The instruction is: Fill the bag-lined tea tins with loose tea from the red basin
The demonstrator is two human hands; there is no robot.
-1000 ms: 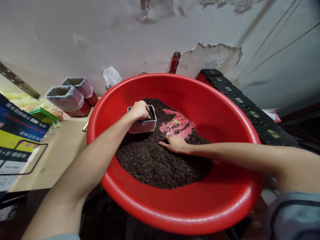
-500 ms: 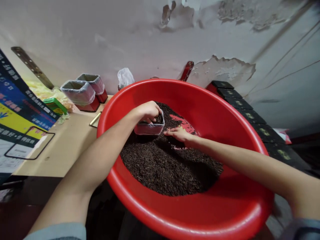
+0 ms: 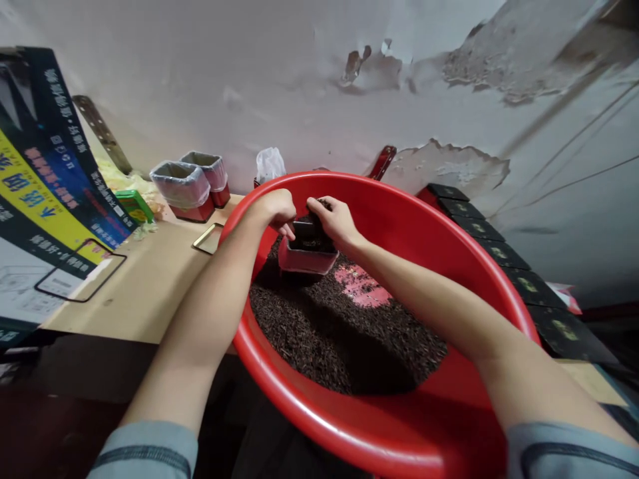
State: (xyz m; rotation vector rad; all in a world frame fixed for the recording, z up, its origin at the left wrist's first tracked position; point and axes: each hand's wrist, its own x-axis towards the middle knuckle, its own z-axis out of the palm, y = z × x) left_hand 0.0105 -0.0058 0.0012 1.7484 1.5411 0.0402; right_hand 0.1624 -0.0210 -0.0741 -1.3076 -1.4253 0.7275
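Observation:
A large red basin [image 3: 399, 426] holds a heap of dark loose tea leaves [image 3: 324, 332]. My left hand [image 3: 274, 207] grips the near-left rim of a small red box [image 3: 305, 258] with a clear liner, held just above the leaves. My right hand [image 3: 334, 221] is cupped over the box's top with a pinch of dark leaves under its fingers. The box looks full of leaves. A pink patch of the basin's bottom [image 3: 362, 286] shows through the heap.
Two more lined red boxes [image 3: 192, 189] stand on the tan table [image 3: 140, 286] at left, beside a green item [image 3: 134, 205] and a printed cardboard carton [image 3: 44, 199]. A row of black tins [image 3: 499, 253] runs along the right. A peeling wall is behind.
My left hand lifted the box out of the leaves and toward the basin's far side. My right hand left the heap and came onto the box's top. The camera tilted up.

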